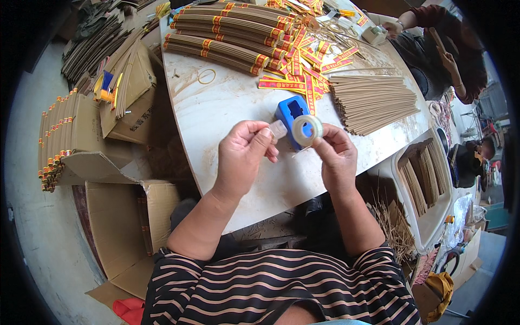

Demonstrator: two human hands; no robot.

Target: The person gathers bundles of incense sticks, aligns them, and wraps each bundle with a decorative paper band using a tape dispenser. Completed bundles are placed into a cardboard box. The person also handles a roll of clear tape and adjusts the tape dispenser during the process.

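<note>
My left hand (pixel 241 154) pinches a small clear plastic piece (pixel 278 129), which looks like a tape hub, between thumb and fingers. In my right hand (pixel 339 154) is a roll of clear tape (pixel 298 131), gripped at its lower right rim. Both hands are raised above the white table (pixel 238 203), close to each other. Just beyond them stands a blue tape dispenser (pixel 282 114), its top hollow and partly hidden by the roll. Red and yellow paper labels (pixel 295 85) lie scattered behind the dispenser.
Labelled bundles of brown incense sticks (pixel 219 40) are stacked at the far left. Loose sticks (pixel 376 103) lie to the right. A rubber band (pixel 206 76) rests on the table. Cardboard boxes (pixel 116 227) stand left, a white bin (pixel 433 216) right. Another person's hand (pixel 392 28) is far right.
</note>
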